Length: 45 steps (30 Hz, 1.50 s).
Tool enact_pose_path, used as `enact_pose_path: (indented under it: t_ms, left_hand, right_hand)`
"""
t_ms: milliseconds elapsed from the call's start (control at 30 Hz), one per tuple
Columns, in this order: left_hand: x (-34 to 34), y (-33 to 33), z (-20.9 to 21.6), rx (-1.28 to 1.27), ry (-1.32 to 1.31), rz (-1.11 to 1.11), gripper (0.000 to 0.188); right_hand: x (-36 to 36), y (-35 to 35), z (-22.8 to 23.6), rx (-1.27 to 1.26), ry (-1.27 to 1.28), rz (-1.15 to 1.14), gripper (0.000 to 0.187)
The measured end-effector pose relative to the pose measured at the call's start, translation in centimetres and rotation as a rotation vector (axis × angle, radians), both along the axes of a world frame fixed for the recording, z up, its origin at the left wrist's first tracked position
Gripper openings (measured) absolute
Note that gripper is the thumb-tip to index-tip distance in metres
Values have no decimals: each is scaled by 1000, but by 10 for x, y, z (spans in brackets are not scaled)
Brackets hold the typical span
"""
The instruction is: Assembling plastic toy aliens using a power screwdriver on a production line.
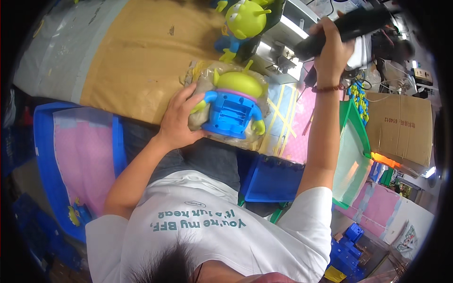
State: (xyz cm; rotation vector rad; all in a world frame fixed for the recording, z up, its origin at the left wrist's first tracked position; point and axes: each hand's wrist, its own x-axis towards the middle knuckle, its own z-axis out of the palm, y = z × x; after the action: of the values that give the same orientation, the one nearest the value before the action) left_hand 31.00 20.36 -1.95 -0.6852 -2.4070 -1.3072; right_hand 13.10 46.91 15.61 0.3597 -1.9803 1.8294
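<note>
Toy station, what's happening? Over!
Left hand against toy; right hand gripping black tool. Toy on plastic-wrapped pad, back up, compartment uncovered. Second toy just beyond.

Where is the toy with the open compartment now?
In the head view, the toy lies near the centre on a plastic-wrapped cushion, with the left hand at its left side.

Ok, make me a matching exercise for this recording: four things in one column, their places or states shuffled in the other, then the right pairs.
Things
1. Alien toy under the left hand: the toy
2. Black handheld tool
3. Large blue tray
4. Cardboard box

Places or states
A. Lined with pink sheeting
B. Raised in the right hand
C. Brown, at the right side of the view
D. Open compartment in its blue back facing the camera

Pairs: 1-D, 2-B, 3-A, 4-C
</note>
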Motion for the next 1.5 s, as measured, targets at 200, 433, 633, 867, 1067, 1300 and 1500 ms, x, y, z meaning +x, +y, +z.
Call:
enact_pose_path:
  t_ms: [200,433,633,867,1067,1300,1500]
  left_hand:
    - [0,-1,2,25,5,-2,89]
    - [3,-3,4,3,-16,7,89]
    - [2,0,2,75,-18,15,89]
    - [2,-1,2,90,-32,8,90]
    - [4,0,6,88,-71,20,90]
    - [5,-12,42,-56,-196,50,57]
    - [-17,9,77,-132,-425,125,35]
  right_hand:
    - [30,-8,11,-168,-145,195,49]
    - [130,-51,16,-343,-68,471,65]
    - [154,-77,-2,-240,20,521,65]
    - [152,-82,-25,-107,130,637,64]
    - [155,-88,-29,-145,114,793,65]
    - [161,-88,-26,-32,77,812,52]
    - [153,-84,-24,-77,143,731,56]
